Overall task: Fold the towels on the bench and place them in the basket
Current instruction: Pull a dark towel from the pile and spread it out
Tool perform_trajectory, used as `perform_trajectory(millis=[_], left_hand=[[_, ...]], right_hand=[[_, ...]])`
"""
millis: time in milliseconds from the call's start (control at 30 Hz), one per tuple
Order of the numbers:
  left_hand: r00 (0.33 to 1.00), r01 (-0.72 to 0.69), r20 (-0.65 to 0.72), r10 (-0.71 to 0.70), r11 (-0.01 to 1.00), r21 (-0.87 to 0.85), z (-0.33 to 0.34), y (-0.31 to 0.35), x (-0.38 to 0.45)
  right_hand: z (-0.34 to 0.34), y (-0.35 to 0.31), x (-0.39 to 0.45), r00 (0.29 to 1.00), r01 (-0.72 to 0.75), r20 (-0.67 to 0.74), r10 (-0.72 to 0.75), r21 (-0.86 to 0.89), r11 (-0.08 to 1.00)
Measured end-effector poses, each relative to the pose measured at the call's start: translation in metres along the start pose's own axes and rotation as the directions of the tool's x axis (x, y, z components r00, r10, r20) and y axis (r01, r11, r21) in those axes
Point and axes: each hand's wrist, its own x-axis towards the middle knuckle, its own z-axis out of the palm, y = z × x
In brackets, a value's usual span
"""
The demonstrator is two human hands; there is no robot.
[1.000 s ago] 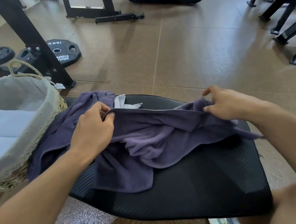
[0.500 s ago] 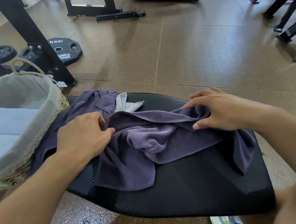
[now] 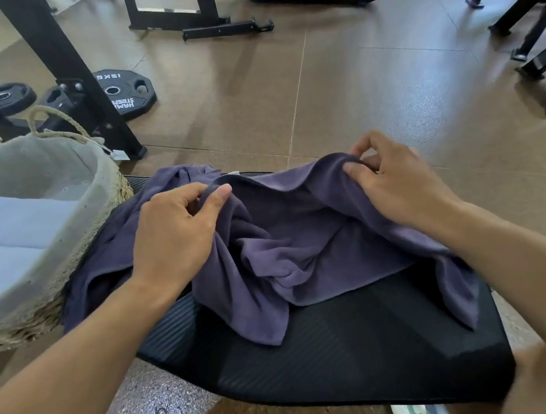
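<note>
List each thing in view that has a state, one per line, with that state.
Purple towel: unfolded, bunched on the bench, far edge lifted.
Left hand: pinching the towel's edge.
Right hand: pinching the same edge.
Basket: upright, holding folded pale towels.
Bench: partly covered by the towel.
Weight plate: flat on the floor.

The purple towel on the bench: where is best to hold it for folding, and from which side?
Probably along its raised far edge, from above, as now: the left hand and right hand pinch that hem apart, so the crumpled purple towel can hang open over the bench.
</note>
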Motion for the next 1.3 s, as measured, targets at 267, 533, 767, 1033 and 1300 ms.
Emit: perform_trajectory(millis=[267,533,767,1033,1300], left_hand=[[0.934,0.212,0.335,-0.129,0.950,-0.227,0.023,0.022,-0.022],[0.868,0.073,0.496,0.018,0.984,-0.164,0.023,0.025,-0.027],[0.820,-0.076,0.558,0.132,0.990,-0.122,0.022,0.019,-0.030],[0.866,-0.072,0.487,0.114,0.992,-0.103,0.023,0.012,-0.029],[0.855,-0.032,0.501,0.132,0.979,-0.203,0.024,0.014,-0.026]], right_hand=[[0.048,-0.036,-0.030,0.944,-0.151,0.329,0.022,0.373,0.915],[0.053,-0.031,-0.040,0.920,-0.028,0.388,-0.063,0.224,0.974],[0.055,-0.034,-0.031,0.972,-0.123,0.236,0.023,0.417,0.901],[0.048,-0.026,-0.005,0.957,-0.245,-0.002,0.289,0.527,0.814],[0.046,-0.032,-0.020,0.877,-0.252,0.477,0.051,0.368,0.895]])
